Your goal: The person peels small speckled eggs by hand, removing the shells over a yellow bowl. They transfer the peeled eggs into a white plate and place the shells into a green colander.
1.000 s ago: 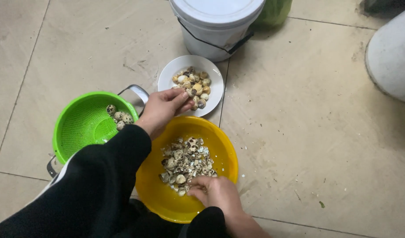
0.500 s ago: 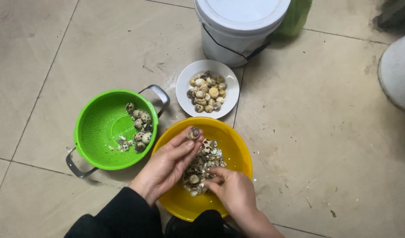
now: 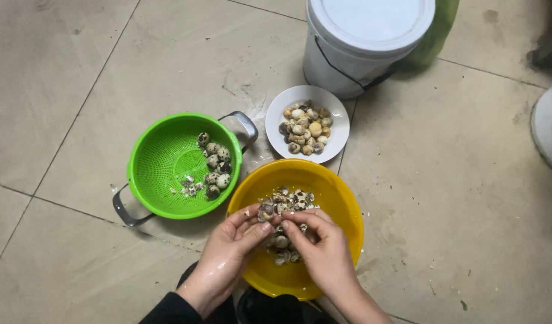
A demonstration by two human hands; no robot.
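My left hand [image 3: 228, 255] pinches a small speckled quail egg [image 3: 266, 211] over the yellow bowl [image 3: 342, 207]. My right hand [image 3: 324, 246] meets it fingertip to fingertip, touching the same egg. Under both hands the yellow bowl holds a heap of broken speckled shells [image 3: 288, 201]. To the left, a green colander [image 3: 162, 162] holds several whole speckled eggs [image 3: 215, 165] at its right side. Behind the bowl, a white plate [image 3: 336, 117] carries several peeled and partly peeled eggs [image 3: 305, 129].
A white lidded bucket [image 3: 366, 42] stands behind the plate, with something green behind it. The colander rests in a metal pot whose handles [image 3: 243, 123] stick out. Another white object [image 3: 549, 126] sits at the right edge. Shell crumbs dot the tiled floor.
My left hand came back from the white plate to the yellow bowl and now holds an egg together with my right hand. The view has shifted, and the colander's eggs show more.
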